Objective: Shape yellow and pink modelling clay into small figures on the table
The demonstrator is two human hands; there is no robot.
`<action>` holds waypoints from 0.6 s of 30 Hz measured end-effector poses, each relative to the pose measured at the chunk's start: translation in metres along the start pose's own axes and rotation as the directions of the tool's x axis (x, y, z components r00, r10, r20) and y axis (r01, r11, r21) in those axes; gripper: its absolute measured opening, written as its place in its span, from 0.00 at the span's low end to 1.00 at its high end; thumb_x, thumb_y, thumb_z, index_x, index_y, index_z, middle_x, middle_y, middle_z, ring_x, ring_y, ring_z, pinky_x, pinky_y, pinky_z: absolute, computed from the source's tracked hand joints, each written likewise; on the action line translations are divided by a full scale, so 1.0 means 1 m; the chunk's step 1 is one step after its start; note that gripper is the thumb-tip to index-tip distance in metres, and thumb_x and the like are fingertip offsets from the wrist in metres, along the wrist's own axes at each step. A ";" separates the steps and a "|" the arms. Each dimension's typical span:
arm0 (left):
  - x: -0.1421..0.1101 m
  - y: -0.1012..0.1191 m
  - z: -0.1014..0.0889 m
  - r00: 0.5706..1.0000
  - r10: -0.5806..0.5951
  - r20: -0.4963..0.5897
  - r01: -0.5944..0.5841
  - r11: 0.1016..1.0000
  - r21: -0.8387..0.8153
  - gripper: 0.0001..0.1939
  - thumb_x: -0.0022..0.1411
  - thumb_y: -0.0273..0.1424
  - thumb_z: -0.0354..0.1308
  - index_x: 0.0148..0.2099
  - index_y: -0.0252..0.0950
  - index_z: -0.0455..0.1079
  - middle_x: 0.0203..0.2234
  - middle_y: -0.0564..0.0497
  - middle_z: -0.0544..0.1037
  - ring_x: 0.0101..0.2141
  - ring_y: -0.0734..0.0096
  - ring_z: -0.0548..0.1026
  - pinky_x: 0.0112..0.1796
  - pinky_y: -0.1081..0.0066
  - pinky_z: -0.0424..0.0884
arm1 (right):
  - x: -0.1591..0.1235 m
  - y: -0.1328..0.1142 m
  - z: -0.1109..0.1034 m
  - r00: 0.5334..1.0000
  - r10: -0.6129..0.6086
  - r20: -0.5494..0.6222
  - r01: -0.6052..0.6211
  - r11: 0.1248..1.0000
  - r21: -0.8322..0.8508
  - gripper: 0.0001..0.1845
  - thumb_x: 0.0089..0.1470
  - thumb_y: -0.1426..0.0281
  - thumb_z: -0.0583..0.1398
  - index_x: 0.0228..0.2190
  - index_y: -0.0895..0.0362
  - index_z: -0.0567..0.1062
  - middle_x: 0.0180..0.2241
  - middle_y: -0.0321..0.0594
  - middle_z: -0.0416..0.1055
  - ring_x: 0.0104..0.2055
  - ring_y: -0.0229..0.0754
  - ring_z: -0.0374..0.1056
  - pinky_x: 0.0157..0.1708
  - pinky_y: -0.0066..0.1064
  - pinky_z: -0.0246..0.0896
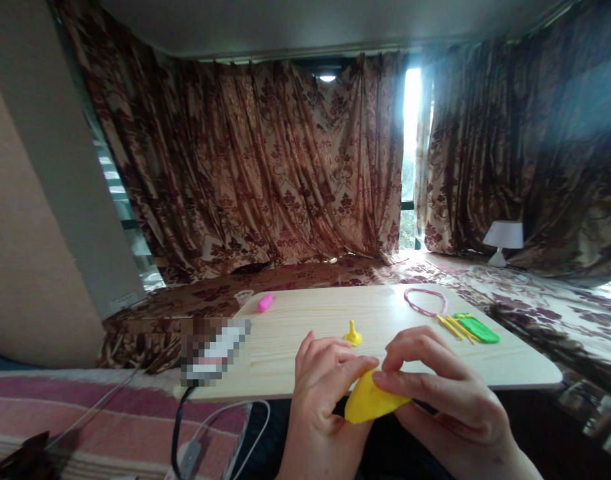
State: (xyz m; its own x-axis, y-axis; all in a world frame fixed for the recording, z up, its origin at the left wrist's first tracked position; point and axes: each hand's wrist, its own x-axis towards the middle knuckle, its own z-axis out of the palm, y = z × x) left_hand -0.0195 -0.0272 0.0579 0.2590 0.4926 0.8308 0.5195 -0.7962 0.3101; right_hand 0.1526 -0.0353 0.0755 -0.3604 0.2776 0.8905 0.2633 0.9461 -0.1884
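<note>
A lump of yellow clay (370,402) is pinched between both hands just in front of the near edge of a pale wooden board (305,327). My left hand (323,390) curls around its left side with the thumb on top. My right hand (440,387) presses its fingers on the right side. On the board just beyond my hands stands a small yellow clay piece (353,333).
On the board lie a pink lump (265,303), a pink cord loop (425,301), yellow sticks (455,327) and a green tool (478,328). A blurred object (213,352) sits at the left edge. Cables (205,427) hang below. A white lamp (503,240) and curtains stand behind.
</note>
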 end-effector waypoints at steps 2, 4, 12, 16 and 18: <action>-0.001 0.001 0.001 1.000 -0.019 -0.017 0.018 0.999 -0.032 0.09 0.54 0.30 0.61 0.40 0.44 0.72 0.28 0.54 0.75 0.39 0.63 0.71 0.53 0.53 0.54 | 0.002 -0.001 0.000 1.000 -0.005 -0.010 0.006 1.000 0.009 0.21 0.45 0.86 0.57 0.39 0.56 0.75 0.35 0.43 0.68 0.39 0.43 0.64 0.37 0.36 0.65; -0.002 0.001 0.002 0.999 -0.045 -0.029 0.044 0.998 -0.044 0.09 0.54 0.29 0.61 0.39 0.45 0.72 0.28 0.54 0.75 0.39 0.63 0.71 0.53 0.53 0.53 | 0.004 -0.004 0.001 1.000 -0.006 -0.015 0.006 1.000 0.017 0.22 0.44 0.86 0.57 0.39 0.55 0.75 0.34 0.42 0.68 0.39 0.43 0.65 0.36 0.35 0.66; -0.002 -0.003 -0.002 0.999 -0.033 -0.023 0.030 0.991 -0.130 0.09 0.56 0.34 0.58 0.41 0.45 0.74 0.27 0.52 0.76 0.38 0.61 0.72 0.53 0.53 0.55 | -0.002 -0.007 0.001 0.994 0.083 -0.064 -0.081 0.996 0.039 0.21 0.45 0.83 0.60 0.42 0.56 0.71 0.39 0.44 0.67 0.42 0.44 0.66 0.39 0.34 0.66; -0.002 0.002 -0.004 0.999 -0.034 -0.035 0.029 0.993 -0.115 0.16 0.52 0.24 0.59 0.44 0.43 0.71 0.31 0.52 0.76 0.40 0.63 0.72 0.53 0.54 0.57 | -0.004 -0.004 -0.001 0.996 0.042 -0.077 -0.045 0.998 -0.035 0.16 0.46 0.85 0.59 0.36 0.57 0.74 0.35 0.42 0.67 0.39 0.42 0.65 0.37 0.34 0.64; -0.002 0.005 -0.005 0.998 -0.014 -0.059 0.012 1.000 -0.025 0.19 0.51 0.20 0.58 0.45 0.43 0.70 0.33 0.52 0.76 0.41 0.63 0.71 0.55 0.52 0.54 | -0.003 -0.002 0.000 0.994 0.047 -0.098 -0.053 0.996 -0.065 0.18 0.46 0.85 0.59 0.37 0.56 0.74 0.35 0.42 0.67 0.39 0.43 0.65 0.38 0.35 0.64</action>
State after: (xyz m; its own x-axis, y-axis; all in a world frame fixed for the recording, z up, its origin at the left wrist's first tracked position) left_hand -0.0219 -0.0339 0.0601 0.2032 0.4818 0.8524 0.5022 -0.7986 0.3316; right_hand 0.1530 -0.0383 0.0729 -0.2583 0.3041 0.9170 0.3396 0.9172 -0.2084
